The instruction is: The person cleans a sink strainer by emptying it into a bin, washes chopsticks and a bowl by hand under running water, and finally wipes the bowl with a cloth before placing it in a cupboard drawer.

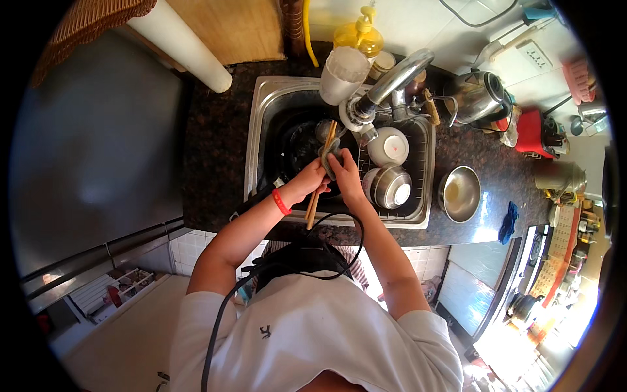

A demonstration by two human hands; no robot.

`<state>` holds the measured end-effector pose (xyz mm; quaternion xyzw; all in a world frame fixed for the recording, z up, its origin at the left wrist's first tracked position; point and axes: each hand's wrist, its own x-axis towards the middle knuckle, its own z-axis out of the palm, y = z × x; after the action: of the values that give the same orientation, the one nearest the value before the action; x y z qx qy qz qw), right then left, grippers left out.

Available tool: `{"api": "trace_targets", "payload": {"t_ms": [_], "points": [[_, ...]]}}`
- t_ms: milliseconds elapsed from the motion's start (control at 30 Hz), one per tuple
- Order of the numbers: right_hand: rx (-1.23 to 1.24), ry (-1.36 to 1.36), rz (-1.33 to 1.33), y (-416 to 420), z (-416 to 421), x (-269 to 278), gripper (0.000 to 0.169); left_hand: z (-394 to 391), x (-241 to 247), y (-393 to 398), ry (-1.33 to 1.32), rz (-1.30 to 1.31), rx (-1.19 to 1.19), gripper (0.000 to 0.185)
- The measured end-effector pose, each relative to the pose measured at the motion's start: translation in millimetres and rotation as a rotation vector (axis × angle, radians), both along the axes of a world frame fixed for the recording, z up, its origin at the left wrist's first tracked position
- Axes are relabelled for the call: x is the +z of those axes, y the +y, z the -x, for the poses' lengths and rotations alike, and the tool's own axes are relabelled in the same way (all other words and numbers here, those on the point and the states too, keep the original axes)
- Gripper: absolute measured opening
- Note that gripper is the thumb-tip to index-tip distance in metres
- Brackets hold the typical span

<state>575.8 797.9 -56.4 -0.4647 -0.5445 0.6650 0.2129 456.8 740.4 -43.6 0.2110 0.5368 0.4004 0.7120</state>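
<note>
Wooden chopsticks (312, 210) slant through both my hands above the left part of the sink. My left hand (309, 177), with a red wristband behind it, is closed round them. My right hand (344, 171) presses a grey-green scrubbing cloth or pad (329, 153) against them. Below, a dark pan (296, 147) lies in the sink (251, 147). To the right, on a wire rack, sit an upturned white bowl (387, 147) and an upturned steel bowl (392, 187). The fingertips are partly hidden by the cloth.
A chrome faucet (399, 78) reaches over the sink's back edge, beside a whitish container (344, 73) and a yellow pump bottle (360, 36). On the counter at right are a steel bowl (460, 194), an electric kettle (475, 95) and a blue cloth (508, 223). A black cable hangs near my right forearm.
</note>
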Motion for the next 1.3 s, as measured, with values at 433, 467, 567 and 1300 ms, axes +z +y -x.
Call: {"api": "trace_targets", "payload": {"t_ms": [433,467,567,1300], "points": [[-0.327,0.315,0.28,41.0,37.4,13.2,0.049,-4.8,15.8,-17.4,0.191,-0.103,-0.022,0.025],[-0.29,0.292,0.262,41.9,33.6,7.6,0.045,-6.0,6.5,-19.2,0.328,-0.141,-0.04,0.026],[-0.315,0.271,0.168,15.5,35.3,-8.0,0.031,-7.9,1.4,-27.2,0.494,-0.208,-0.044,0.027],[-0.389,0.328,0.415,48.3,51.7,5.3,0.049,12.9,27.7,-48.1,-0.343,0.021,0.075,0.037]]}}
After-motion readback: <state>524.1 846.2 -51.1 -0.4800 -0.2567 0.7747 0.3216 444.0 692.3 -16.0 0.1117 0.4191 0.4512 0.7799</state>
